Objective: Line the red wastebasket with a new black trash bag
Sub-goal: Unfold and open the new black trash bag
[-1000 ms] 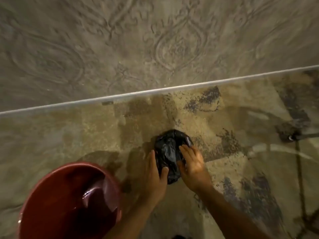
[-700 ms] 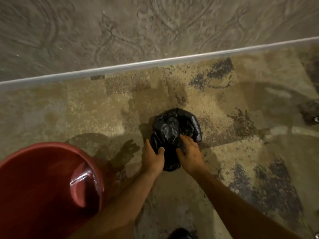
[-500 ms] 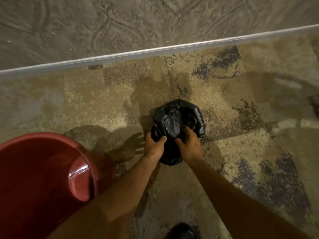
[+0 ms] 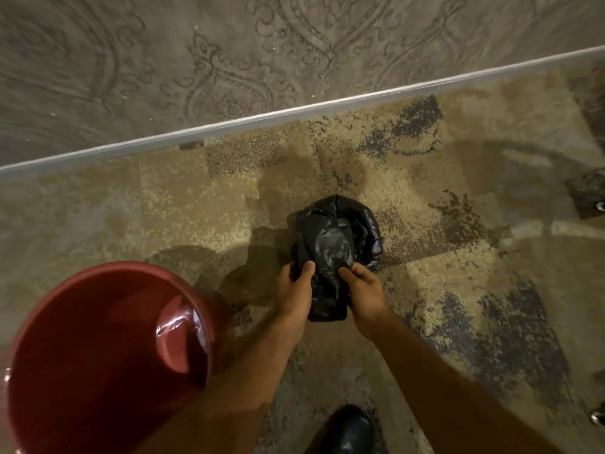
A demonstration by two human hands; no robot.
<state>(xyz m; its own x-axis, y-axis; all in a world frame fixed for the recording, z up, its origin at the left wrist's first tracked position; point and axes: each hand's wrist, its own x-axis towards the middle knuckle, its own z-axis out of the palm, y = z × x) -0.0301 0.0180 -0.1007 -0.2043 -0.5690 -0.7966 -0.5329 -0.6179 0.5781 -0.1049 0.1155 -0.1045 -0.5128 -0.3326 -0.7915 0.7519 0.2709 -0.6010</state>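
Note:
A crumpled black trash bag (image 4: pixel 334 247) is bunched in front of me above the patterned carpet. My left hand (image 4: pixel 294 293) grips its lower left side with the thumb pressed on top. My right hand (image 4: pixel 363 298) grips its lower right side the same way. The bag's far part bulges out in rolled folds beyond my fingers. The red wastebasket (image 4: pixel 98 355) stands open at the lower left, beside my left forearm, with a glossy sheen inside and no bag visible in it.
A wall with embossed ornament fills the top, ending in a pale baseboard (image 4: pixel 294 116). A black shoe (image 4: pixel 350 430) shows at the bottom edge. Dark furniture feet with casters (image 4: pixel 589 198) stand at the right edge.
Both hands have closed on the bag's near end and drawn it toward me, off the carpet. The view has tilted down, so the wastebasket and shoe show more.

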